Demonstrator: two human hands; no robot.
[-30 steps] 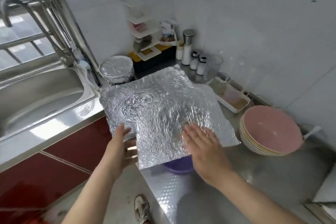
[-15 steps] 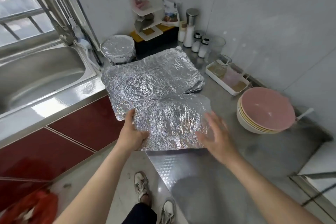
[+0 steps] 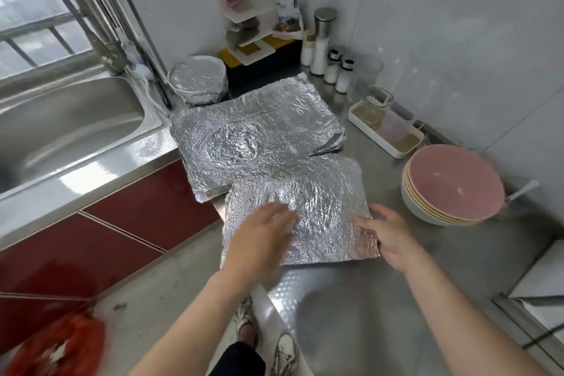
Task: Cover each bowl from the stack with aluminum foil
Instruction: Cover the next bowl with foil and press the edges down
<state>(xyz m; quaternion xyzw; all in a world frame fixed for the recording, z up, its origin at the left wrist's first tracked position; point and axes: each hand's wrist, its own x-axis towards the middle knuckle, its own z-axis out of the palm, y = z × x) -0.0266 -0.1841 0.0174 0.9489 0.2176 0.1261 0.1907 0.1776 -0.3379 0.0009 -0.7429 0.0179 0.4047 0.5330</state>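
**Second bowl mid-wrap, stack not started**

Done, as we read it: one foil-covered bowl point(image 3: 198, 79) sits wrapped at the back of the desk point(image 3: 396, 299), beside the sink point(image 3: 61, 131).

In hand: a loose foil sheet point(image 3: 317, 201) lies at the desk's near edge with a round bulge in its middle. We judge there's a bowl under it, but the bowl is hidden, so we can't confirm. The sheet's edges are flat and flared rather than tucked, so it's not sealed yet.

Left to do: the stack of bowls point(image 3: 451, 189) at the right, pink one on top, several rims below, all bare. Most of the job is ahead.

Hands: the left hand point(image 3: 262, 241) lies flat on the sheet's near-left part, fingers spread, motion-blurred. The right hand point(image 3: 390, 238) has its fingers extended onto the sheet's right edge. We see no curl or pinch.

Foil: shiny, crinkled all over, roughly square. It overlaps the near edge of a pile of foil sheets point(image 3: 259, 131) just behind, which carries a round imprint too. We expect the foil to hold shape once pressed round a rim, and to tear if pulled hard.
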